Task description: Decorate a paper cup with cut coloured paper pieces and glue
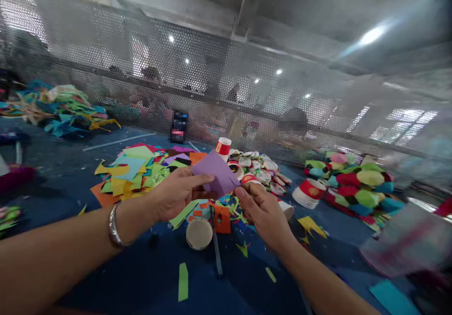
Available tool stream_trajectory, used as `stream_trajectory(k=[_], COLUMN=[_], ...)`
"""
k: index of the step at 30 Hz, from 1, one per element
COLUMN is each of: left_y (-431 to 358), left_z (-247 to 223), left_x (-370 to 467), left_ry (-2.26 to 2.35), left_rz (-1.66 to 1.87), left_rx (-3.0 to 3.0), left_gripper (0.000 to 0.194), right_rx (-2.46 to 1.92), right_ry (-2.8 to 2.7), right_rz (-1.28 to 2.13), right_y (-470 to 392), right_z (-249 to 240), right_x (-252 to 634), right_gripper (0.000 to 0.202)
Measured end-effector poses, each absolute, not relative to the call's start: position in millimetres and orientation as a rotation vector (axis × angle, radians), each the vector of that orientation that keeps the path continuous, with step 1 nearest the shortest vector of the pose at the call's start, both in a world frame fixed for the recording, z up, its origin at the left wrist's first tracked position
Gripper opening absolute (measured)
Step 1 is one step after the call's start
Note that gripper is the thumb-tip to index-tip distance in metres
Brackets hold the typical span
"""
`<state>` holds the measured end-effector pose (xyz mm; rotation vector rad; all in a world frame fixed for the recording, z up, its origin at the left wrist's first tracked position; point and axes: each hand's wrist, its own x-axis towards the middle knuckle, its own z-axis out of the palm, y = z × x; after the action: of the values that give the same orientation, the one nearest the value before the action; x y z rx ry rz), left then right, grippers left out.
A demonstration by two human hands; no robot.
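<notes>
Between my two hands a piece of purple paper (216, 173) is held up above the blue table. My left hand (180, 190), with a silver bangle on the wrist, pinches its left side between thumb and fingers. At its lower right corner, my right hand (259, 206) is closed on the paper, where a short slit or fold shows. Below the sheet stands a round pale cup or lid (199, 234), beside a thin grey stick-like tool (216, 246). A piece of orange paper (222, 220) with a hole lies next to the tool.
Left of centre lies a heap of coloured paper (132, 166). Behind my right hand are paper cups (263, 164) and a red-and-white cup stack (309, 192). Coloured balls of paper (363, 183) and a clear plastic container (406, 237) are at right. A perforated metal screen (197, 65) closes the back.
</notes>
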<state>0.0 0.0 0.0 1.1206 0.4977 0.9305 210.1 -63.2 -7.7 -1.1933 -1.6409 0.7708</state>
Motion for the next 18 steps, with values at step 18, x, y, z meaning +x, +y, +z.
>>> stream_trajectory(k=[18], left_y=[-4.3], left_z=[-1.5], left_x=[1.6], left_ry=[0.463], left_rz=[0.903], left_rx=[1.097], left_gripper=[0.022], right_rx=[-1.207], right_ry=[-1.675], right_rz=[0.736], right_y=[-63.2], right_z=[-6.6], right_x=[207.8], right_gripper=[0.039])
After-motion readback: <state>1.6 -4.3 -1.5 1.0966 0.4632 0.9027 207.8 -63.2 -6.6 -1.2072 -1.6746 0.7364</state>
